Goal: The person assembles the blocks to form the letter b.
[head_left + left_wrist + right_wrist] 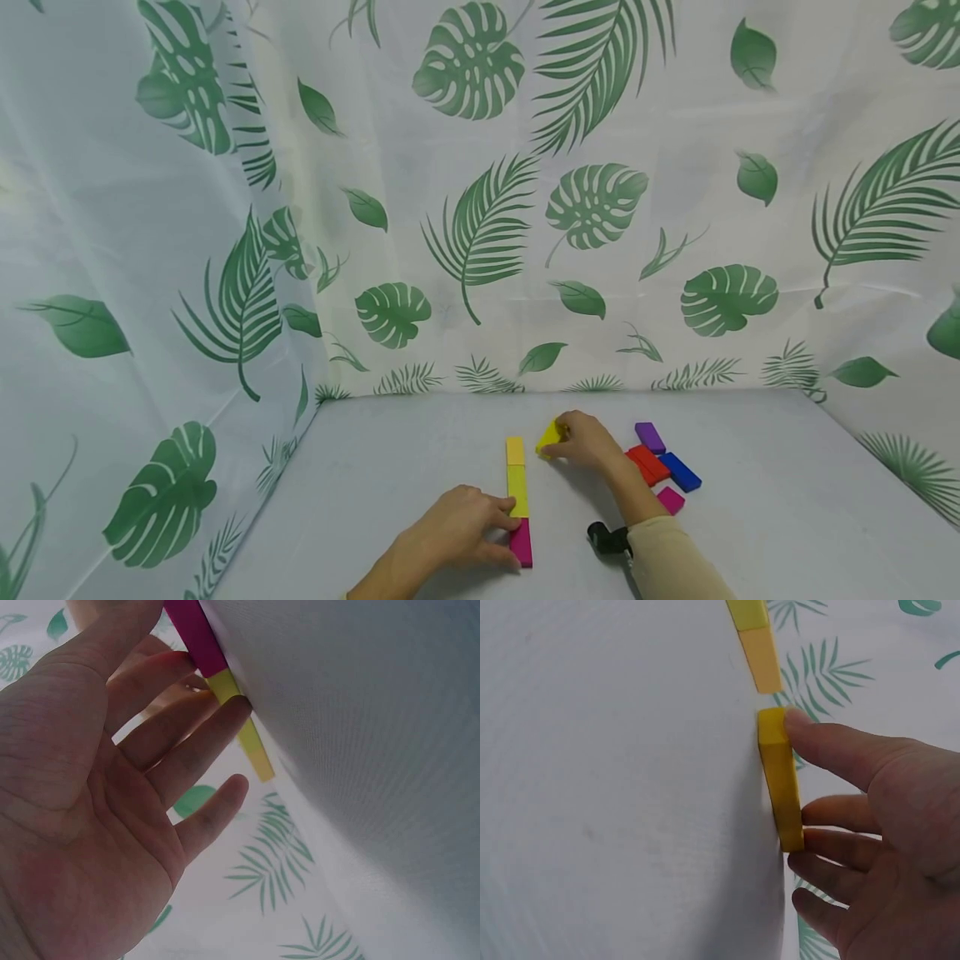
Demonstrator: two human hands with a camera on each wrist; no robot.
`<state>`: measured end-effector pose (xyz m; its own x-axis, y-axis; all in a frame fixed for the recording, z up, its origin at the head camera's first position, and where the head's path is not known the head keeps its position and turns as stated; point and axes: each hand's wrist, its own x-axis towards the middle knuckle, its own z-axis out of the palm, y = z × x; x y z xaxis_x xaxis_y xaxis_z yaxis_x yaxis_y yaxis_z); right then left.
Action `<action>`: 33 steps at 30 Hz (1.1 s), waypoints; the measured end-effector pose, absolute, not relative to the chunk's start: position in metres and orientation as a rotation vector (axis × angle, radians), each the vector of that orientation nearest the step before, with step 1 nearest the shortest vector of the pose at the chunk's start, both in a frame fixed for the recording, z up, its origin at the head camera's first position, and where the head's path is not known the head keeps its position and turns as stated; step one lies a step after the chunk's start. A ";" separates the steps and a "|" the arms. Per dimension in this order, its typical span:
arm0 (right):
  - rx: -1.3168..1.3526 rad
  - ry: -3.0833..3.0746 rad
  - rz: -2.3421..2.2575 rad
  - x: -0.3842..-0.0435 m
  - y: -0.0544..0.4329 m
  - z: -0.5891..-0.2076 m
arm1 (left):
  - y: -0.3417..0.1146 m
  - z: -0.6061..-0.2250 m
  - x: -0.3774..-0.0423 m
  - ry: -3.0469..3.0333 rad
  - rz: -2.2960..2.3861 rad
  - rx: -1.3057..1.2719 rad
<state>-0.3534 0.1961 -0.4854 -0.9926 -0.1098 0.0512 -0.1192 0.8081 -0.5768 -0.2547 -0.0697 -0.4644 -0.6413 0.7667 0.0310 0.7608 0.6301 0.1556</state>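
Observation:
A straight row runs away from me on the white surface: a magenta block nearest, a long lime-yellow block, then a short orange-yellow block at the far end. My left hand lies along the row's left side, its fingertips at the magenta and lime-yellow blocks and the thumb by the magenta block's near end. To the right of the far end, my right hand pinches a yellow block between thumb and fingers. In the right wrist view this block stands narrow side up, close to the orange-yellow block.
Right of my right forearm lie a purple block, red pieces, a blue block and a magenta piece. A black device sits at my right wrist. A leaf-patterned curtain encloses the back and sides.

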 end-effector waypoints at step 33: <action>0.258 -3.070 0.976 -0.382 0.187 -0.490 | -0.072 -0.465 -0.255 2.798 0.259 1.338</action>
<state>-0.3816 0.1874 -0.4901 -0.9832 -0.1789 -0.0374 -0.1244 0.8050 -0.5800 -0.2546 -0.0720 -0.4650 -0.6300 0.7752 0.0453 0.7704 0.6166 0.1624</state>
